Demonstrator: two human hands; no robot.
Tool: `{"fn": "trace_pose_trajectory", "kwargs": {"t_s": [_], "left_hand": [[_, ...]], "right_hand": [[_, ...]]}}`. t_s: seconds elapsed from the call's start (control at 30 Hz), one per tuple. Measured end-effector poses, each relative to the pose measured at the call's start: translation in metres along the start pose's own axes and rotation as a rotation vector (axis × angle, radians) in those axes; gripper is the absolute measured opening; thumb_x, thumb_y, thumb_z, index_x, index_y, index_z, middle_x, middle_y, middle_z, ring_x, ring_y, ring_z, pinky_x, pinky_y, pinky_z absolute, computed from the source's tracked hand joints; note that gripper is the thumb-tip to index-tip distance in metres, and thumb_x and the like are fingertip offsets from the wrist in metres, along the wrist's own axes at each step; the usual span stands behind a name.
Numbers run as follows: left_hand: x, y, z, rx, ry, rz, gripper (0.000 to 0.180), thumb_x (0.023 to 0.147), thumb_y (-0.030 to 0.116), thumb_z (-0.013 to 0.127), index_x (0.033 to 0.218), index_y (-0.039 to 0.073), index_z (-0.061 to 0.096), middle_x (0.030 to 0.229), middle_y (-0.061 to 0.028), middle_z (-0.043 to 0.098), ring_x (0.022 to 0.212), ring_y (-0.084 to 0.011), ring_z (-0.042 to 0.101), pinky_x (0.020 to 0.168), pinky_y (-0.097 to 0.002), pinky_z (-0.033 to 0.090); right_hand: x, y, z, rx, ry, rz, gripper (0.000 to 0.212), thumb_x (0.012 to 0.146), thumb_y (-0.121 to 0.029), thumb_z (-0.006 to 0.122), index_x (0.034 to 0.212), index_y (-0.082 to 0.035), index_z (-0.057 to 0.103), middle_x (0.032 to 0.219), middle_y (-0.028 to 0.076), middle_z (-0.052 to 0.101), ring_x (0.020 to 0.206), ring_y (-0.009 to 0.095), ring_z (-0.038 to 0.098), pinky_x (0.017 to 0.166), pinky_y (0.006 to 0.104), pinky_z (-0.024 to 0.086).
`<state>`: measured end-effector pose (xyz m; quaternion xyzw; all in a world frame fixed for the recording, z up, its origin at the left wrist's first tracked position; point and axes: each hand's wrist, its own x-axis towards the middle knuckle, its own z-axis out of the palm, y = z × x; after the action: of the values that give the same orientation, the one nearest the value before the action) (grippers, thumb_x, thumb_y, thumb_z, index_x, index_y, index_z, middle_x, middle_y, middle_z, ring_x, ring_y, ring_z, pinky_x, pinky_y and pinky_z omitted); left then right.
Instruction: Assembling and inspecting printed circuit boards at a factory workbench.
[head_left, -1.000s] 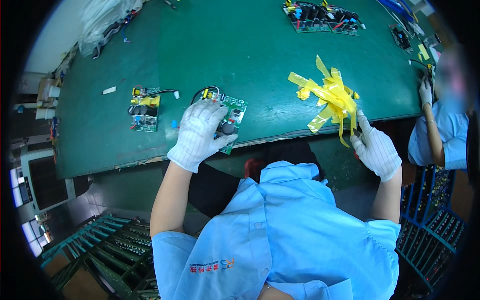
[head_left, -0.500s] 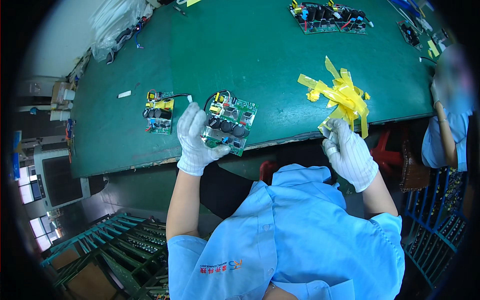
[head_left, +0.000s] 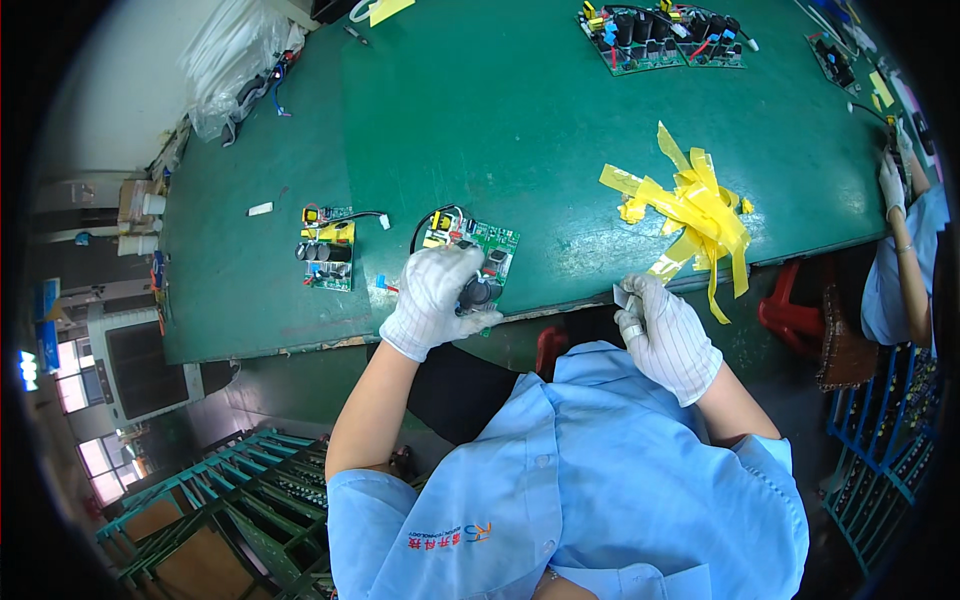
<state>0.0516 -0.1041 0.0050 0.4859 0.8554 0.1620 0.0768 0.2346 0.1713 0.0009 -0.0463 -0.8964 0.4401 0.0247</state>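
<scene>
My left hand (head_left: 432, 302), in a white striped glove, is over a green circuit board (head_left: 500, 243) at the table's front edge. Its fingers curl over the components and its thumb lies along the near edge, gripping the board. Black cylindrical capacitors (head_left: 478, 293) show beside the fingers. My right hand (head_left: 668, 338), gloved too, pinches a small flat greyish piece (head_left: 621, 296) just off the table edge. What the piece is, I cannot make out. Beyond that hand lies a heap of yellow tape strips (head_left: 700, 210), some hanging over the edge.
A smaller circuit board (head_left: 326, 250) with a black cable lies at left, near a small white piece (head_left: 260, 209). More boards (head_left: 660, 40) stand at the far side of the green table (head_left: 480, 130). At right a co-worker's gloved hands (head_left: 893, 180) hold something dark.
My left hand has moved right and over the board, covering more of its components. My right hand has drawn left and toward me, away from the yellow tape, with the small flat piece.
</scene>
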Motion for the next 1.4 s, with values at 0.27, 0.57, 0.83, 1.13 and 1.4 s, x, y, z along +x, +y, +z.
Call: {"fn": "trace_pose_trajectory", "kwargs": {"t_s": [0.27,0.57,0.83,1.13,1.4], "left_hand": [[0.002,-0.005,0.003,0.123,0.262,0.183,0.046,0.065,0.02,0.082,0.106,0.01,0.064,0.097,-0.0064,0.066,0.09,-0.0286,0.063,0.083,-0.0416,0.048],[0.005,0.021,0.006,-2.738,0.418,0.033,0.091,0.087,0.077,0.042,0.147,0.009,0.041,0.142,-0.0202,0.05,0.126,-0.0411,0.052,0.104,-0.0581,0.043],[0.011,0.013,0.058,-2.477,0.547,-0.185,0.056,0.1,0.058,0.041,0.13,0.011,0.049,0.125,-0.0143,0.059,0.114,-0.03,0.06,0.097,-0.0472,0.051],[0.01,0.023,0.06,-2.495,0.741,-0.294,0.054,0.103,0.055,0.035,0.133,0.012,0.047,0.128,-0.0157,0.057,0.116,-0.0323,0.059,0.097,-0.0486,0.053],[0.007,0.026,0.065,-2.596,0.699,-0.239,0.056,0.102,0.058,0.035,0.134,0.014,0.047,0.127,-0.015,0.058,0.111,-0.0324,0.062,0.093,-0.0479,0.054]], "right_hand": [[0.021,-0.005,0.012,0.097,-0.006,-0.052,0.029,0.089,-0.006,0.058,0.116,0.001,0.051,0.089,0.018,0.064,0.079,0.035,0.065,0.069,0.0429,0.052],[0.057,-0.038,0.026,0.193,0.255,-0.381,0.035,0.088,-0.003,0.06,0.122,-0.001,0.052,0.087,0.013,0.061,0.082,0.032,0.06,0.073,0.0409,0.05],[0.095,-0.045,0.071,0.113,0.181,-0.452,0.034,0.082,-0.004,0.067,0.116,-0.004,0.061,0.096,0.016,0.058,0.086,0.035,0.06,0.072,0.0425,0.051],[0.087,-0.04,0.091,-0.043,0.231,-0.436,0.027,0.081,-0.005,0.068,0.108,-0.008,0.065,0.094,0.011,0.059,0.083,0.031,0.061,0.067,0.0404,0.052],[0.087,-0.036,0.091,-0.023,0.237,-0.457,0.024,0.081,-0.007,0.07,0.104,-0.009,0.067,0.092,0.01,0.059,0.082,0.03,0.061,0.066,0.0395,0.052]]}}
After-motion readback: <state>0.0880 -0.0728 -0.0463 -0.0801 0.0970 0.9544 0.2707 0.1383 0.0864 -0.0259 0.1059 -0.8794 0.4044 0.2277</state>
